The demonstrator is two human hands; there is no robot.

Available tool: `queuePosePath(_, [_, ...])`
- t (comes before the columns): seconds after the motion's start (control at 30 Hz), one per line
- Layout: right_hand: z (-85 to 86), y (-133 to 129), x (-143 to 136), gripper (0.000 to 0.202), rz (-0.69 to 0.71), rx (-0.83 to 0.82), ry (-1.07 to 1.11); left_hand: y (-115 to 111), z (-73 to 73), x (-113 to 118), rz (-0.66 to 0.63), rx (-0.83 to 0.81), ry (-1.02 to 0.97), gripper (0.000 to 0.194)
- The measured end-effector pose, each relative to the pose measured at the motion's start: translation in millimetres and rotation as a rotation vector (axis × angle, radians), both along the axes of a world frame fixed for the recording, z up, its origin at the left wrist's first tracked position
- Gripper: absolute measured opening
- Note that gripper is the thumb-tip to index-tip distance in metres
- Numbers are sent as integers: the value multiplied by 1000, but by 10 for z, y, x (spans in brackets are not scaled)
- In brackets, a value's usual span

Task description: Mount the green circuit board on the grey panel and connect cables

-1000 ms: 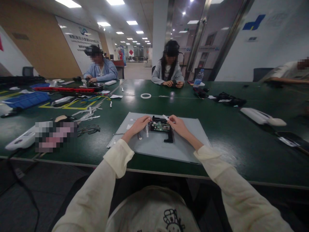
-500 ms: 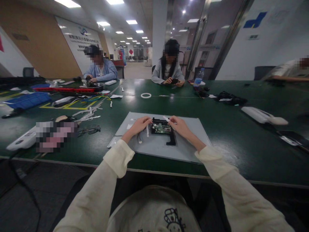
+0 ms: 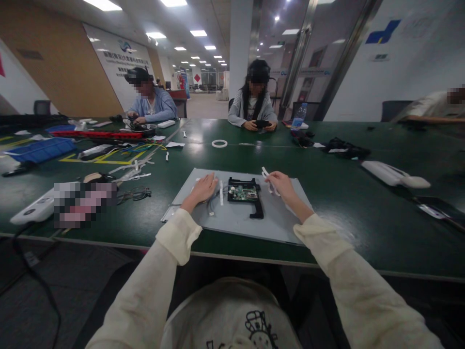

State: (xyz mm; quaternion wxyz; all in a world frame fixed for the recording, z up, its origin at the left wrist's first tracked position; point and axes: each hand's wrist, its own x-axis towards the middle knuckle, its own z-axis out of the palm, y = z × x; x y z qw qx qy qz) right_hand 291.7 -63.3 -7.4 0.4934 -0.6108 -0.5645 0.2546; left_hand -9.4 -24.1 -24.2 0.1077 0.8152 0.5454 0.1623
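Observation:
A green circuit board [image 3: 244,193] sits in a black plastic frame [image 3: 257,209] on a grey mat [image 3: 232,223]. My right hand [image 3: 282,185], right of the frame, pinches a thin white strip [image 3: 265,171] whose end sticks up past the fingertips. To the frame's left, my left hand [image 3: 203,188] lies low over the mat with its fingers stretched out, apart from the frame. Another white strip [image 3: 221,193] lies between that hand and the board. Grey cables [image 3: 211,207] rest just below it, partly hidden by the hand.
A white tape roll [image 3: 219,143] lies beyond the mat. Left are glasses [image 3: 136,194], white strips, a blue tray [image 3: 41,151] and a white device [image 3: 43,203]. On the right lies another white device [image 3: 394,174]. Two people sit across the table, near a water bottle [image 3: 299,117].
Both hands have moved away from the black frame, my left to the left and my right to the right with the white strip. My left fingers have straightened. The board now shows fully.

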Motion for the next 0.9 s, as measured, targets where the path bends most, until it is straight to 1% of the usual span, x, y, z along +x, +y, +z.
queuePosePath(0.1, [-86, 87, -7, 16, 35, 9, 7, -21, -7, 12, 16, -11, 75, 51])
queuePosePath(0.23, [-180, 270, -63, 16, 72, 47, 29, -45, -5, -1, 51, 16, 118, 49])
queuePosePath(0.37, [-210, 426, -117, 19, 75, 87, 53, -73, -4, -51, 99, 39, 101, 49])
queuePosePath(0.47, [-213, 464, -148, 21, 81, 97, 65, -137, 65, -73, 118, 43, 42, 54])
queuePosePath(0.5, [-214, 464, -153, 21, 82, 97, 69, -170, 108, -68, 93, 61, 13, 57])
queuePosePath(0.53, [-214, 461, -155, 22, 83, 96, 74, -208, 160, -52, 40, 90, -16, 59])
queuePosePath(0.6, [-214, 451, -153, 23, 89, 90, 82, -290, 275, 17, -141, 169, -54, 61])
queuePosePath(0.63, [-213, 445, -152, 24, 93, 86, 85, -329, 329, 71, -237, 191, -41, 61])
queuePosePath(0.67, [-210, 439, -150, 24, 98, 81, 86, -363, 375, 136, -302, 203, -12, 60])
queuePosePath(0.7, [-206, 433, -151, 24, 104, 76, 86, -389, 409, 208, -341, 202, 29, 61])
queuePosePath(0.8, [-183, 411, -157, 22, 118, 58, 76, -419, 432, 425, -428, 155, 153, 67])
queuePosePath(0.9, [-153, 385, -166, 20, 129, 40, 58, -393, 381, 552, -465, 125, 209, 65])
